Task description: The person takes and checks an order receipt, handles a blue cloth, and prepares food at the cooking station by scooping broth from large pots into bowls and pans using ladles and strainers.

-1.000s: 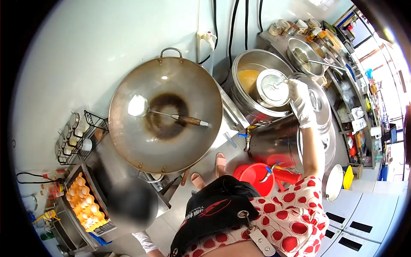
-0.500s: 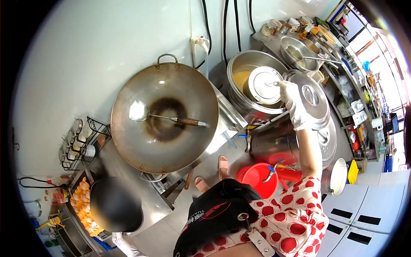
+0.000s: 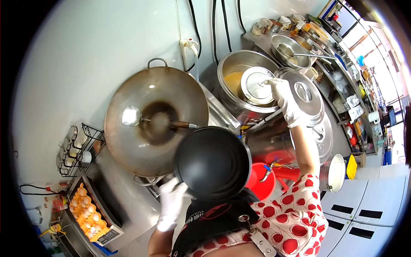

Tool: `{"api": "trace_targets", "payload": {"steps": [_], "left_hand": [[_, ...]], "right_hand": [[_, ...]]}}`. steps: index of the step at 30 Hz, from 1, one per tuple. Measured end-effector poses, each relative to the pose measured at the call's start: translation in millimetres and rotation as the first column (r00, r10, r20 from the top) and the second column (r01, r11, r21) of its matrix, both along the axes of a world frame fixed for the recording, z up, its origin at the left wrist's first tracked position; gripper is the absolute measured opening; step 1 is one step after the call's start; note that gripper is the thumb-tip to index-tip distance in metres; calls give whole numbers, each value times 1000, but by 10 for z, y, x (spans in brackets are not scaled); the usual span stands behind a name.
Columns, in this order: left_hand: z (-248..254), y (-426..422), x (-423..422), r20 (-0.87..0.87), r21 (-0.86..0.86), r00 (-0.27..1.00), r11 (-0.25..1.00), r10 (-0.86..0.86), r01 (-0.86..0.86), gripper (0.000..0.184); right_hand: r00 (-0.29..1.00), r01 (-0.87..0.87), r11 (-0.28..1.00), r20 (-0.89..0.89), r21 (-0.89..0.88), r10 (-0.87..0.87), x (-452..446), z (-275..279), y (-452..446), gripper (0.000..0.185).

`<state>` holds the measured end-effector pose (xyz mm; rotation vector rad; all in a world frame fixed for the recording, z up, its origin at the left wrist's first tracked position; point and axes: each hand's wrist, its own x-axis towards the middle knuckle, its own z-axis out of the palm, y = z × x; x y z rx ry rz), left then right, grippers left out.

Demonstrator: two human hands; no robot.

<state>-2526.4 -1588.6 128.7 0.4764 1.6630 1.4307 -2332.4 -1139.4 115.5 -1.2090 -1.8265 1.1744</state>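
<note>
My gloved left hand [image 3: 172, 205] is closed on the edge or handle of a black pan [image 3: 212, 160]. The pan sits in front of my apron, its dark inside facing up, and overlaps the wok's lower right edge in view. My gloved right hand [image 3: 281, 95] pinches the top of a small lidded metal pot [image 3: 255, 85], tilted in the mouth of a large stockpot [image 3: 224, 70]. Yellowish liquid [image 3: 233, 81] shows inside the stockpot. On the left, a wide wok [image 3: 122, 145] holds a spatula [image 3: 131, 115] with a wooden handle.
A tray of eggs [image 3: 87, 212] rests on an appliance at lower left, beside a wire rack [image 3: 92, 137] with jars. Red bucket [image 3: 259, 184] and taps stand below the pots. Large metal lids [image 3: 304, 107] lie at right. A bowl with a ladle [image 3: 299, 53] is on the back counter.
My left hand has brought the black pan from the lower left to the middle, in front of my apron. My right hand stays on the lidded pot.
</note>
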Motion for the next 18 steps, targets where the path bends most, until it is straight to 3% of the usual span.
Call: {"api": "trace_targets", "payload": {"steps": [1,3,6,7,8,9,10,11,12,14,17,18], "left_hand": [[83,188,84,168,-81,985,995,-48,63,27],[-235,457,213,174,20,975,990,-141,139,25],[-788,752,297,191,12,942,960,-276,279,23],[-976,860,359,256,102,928,962,-270,252,23],[-1147,972,390,275,79,926,966,-258,246,23],[-1312,1098,427,295,55,924,969,-245,239,23],[-1491,1231,511,262,89,949,983,-176,158,10],[-1683,1366,586,230,126,968,989,-103,75,14],[-1893,1503,608,149,127,986,990,-79,61,13],[-1812,1731,621,291,86,956,996,-38,13,7],[-1332,2014,584,481,38,872,992,91,-124,6],[-1421,2100,544,435,33,899,996,57,-79,7]], "right_hand": [[1000,-1,1000,6,8,1,-16,32,-6,13],[999,-42,998,8,55,42,-8,5,70,13],[999,-48,998,-1,46,48,22,-93,246,12],[999,-31,999,-4,21,32,24,-88,264,11],[999,-45,999,-26,15,45,30,-76,252,11],[999,-37,999,41,0,37,23,-5,223,11],[994,-30,999,107,-14,31,15,68,191,12],[966,2,1000,259,-30,6,-19,243,121,19],[932,-54,996,361,65,27,-14,270,154,22],[851,-268,903,522,335,59,69,182,309,23],[970,-217,957,148,194,190,144,64,452,14],[995,-96,991,-13,-94,95,51,264,294,14]]}}
